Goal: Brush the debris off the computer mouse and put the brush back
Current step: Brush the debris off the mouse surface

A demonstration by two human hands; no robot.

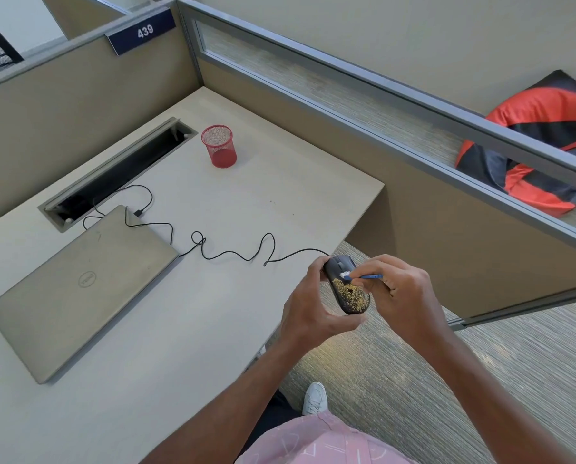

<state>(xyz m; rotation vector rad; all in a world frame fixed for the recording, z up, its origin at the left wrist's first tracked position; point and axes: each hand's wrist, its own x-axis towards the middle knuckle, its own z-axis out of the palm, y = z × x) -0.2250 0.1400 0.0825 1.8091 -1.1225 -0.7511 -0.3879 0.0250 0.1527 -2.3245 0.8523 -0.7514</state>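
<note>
Working out from the table (212, 313), I have the left hand (308, 313) gripping the computer mouse (341, 283) in the air just beyond the table's right edge. Its long axis runs away from me, cable end far. The right hand (400, 293) pinches the blue brush (363, 277), handle pointing right, white bristles touching the mouse near the wheel. The debris (350, 291) lies just on my side of the bristles, so I judge the stroke should come toward me.

Pale desk (212, 313) w/ cable slot (112, 175), tan cubicle partitions (62, 105), grey striped carpet (531, 346), even light
</note>
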